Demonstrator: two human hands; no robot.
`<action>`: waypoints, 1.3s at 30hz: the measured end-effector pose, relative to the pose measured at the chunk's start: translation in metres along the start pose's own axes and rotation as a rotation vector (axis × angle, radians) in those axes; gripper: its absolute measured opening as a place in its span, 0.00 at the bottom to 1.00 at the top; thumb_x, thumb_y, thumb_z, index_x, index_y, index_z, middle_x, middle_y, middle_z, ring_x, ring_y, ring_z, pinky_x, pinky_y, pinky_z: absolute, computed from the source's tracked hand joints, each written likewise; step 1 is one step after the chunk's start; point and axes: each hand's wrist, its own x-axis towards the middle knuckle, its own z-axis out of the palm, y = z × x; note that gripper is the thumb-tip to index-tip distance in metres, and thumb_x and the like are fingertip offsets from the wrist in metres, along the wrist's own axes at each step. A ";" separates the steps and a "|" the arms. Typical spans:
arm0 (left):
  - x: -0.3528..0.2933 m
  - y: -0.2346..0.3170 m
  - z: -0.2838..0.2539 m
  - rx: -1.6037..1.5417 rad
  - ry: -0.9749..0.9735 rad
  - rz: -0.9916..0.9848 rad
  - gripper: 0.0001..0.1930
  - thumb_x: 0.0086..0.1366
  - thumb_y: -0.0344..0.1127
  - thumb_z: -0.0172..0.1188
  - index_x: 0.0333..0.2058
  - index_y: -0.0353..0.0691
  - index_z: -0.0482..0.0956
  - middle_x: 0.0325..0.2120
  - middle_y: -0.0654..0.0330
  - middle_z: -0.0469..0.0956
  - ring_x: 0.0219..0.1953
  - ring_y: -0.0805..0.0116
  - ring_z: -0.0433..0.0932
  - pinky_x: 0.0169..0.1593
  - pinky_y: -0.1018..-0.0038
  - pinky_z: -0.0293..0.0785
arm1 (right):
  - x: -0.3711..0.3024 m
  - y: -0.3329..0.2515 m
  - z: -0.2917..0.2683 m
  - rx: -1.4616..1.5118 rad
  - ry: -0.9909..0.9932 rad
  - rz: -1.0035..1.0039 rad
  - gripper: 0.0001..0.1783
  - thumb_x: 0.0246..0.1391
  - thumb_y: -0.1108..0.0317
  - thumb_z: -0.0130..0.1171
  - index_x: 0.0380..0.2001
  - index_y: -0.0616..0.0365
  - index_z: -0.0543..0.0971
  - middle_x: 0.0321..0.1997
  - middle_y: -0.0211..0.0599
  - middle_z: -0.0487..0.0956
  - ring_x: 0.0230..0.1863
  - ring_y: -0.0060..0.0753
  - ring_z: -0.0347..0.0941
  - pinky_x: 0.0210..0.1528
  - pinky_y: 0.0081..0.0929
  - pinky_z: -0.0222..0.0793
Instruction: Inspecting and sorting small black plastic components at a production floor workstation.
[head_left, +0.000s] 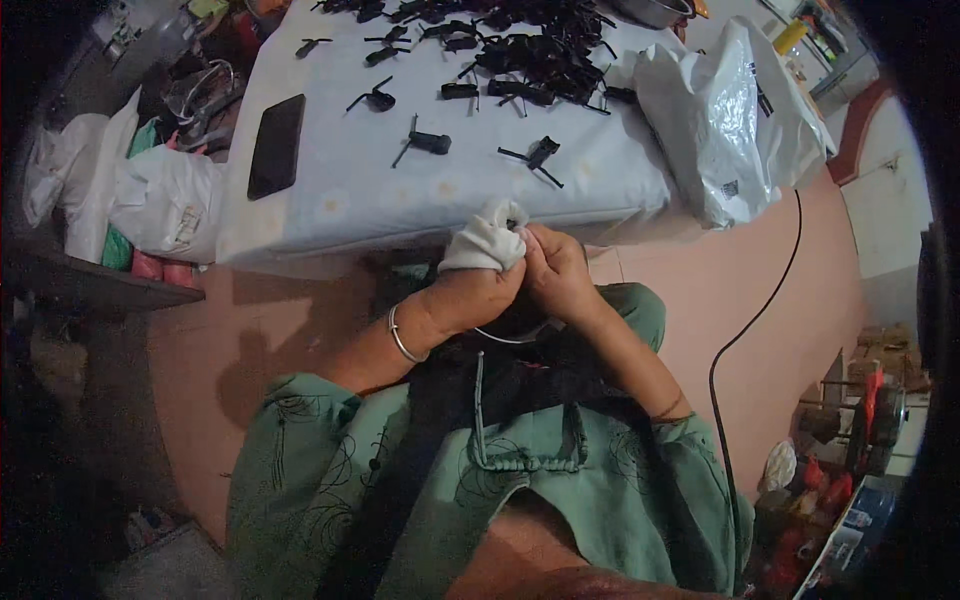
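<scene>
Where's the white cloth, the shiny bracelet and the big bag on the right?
White cloth (pixel 480 244): head view, on its bunched folds.
Shiny bracelet (pixel 396 337): head view, on its curved band.
Big bag (pixel 708 128): head view, on its crinkled side.

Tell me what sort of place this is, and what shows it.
Probably a home room doubling as a workspace: many small black parts lie heaped on a cloth-covered table, and white bags crowd a shelf on the left.

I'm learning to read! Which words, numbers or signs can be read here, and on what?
No words or numbers can be read clearly.
White plastic bag on the right: dark square printed mark, too small to read.
White bag on the left: markings too blurred to read.
White cloth: no lettering visible.
</scene>
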 end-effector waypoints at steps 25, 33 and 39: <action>0.019 0.012 -0.023 -0.480 -0.187 -0.414 0.14 0.51 0.27 0.51 0.38 0.33 0.70 0.25 0.52 0.73 0.25 0.63 0.73 0.31 0.73 0.69 | 0.012 -0.026 -0.023 -0.222 0.187 -0.063 0.10 0.48 0.68 0.56 0.19 0.60 0.68 0.15 0.28 0.66 0.17 0.16 0.58 0.19 0.19 0.56; 0.010 -0.005 -0.008 -0.236 -0.011 -0.224 0.12 0.48 0.29 0.54 0.34 0.31 0.72 0.26 0.49 0.74 0.29 0.58 0.75 0.34 0.71 0.71 | 0.009 -0.030 -0.021 -0.158 0.023 0.001 0.14 0.54 0.66 0.50 0.19 0.63 0.68 0.16 0.25 0.65 0.20 0.16 0.55 0.22 0.20 0.56; 0.009 0.008 -0.010 0.233 0.045 0.173 0.08 0.52 0.27 0.53 0.32 0.34 0.71 0.23 0.59 0.71 0.26 0.75 0.69 0.30 0.77 0.68 | 0.008 -0.016 -0.013 -0.153 0.009 0.071 0.15 0.56 0.64 0.46 0.21 0.64 0.69 0.18 0.23 0.66 0.23 0.17 0.58 0.25 0.20 0.58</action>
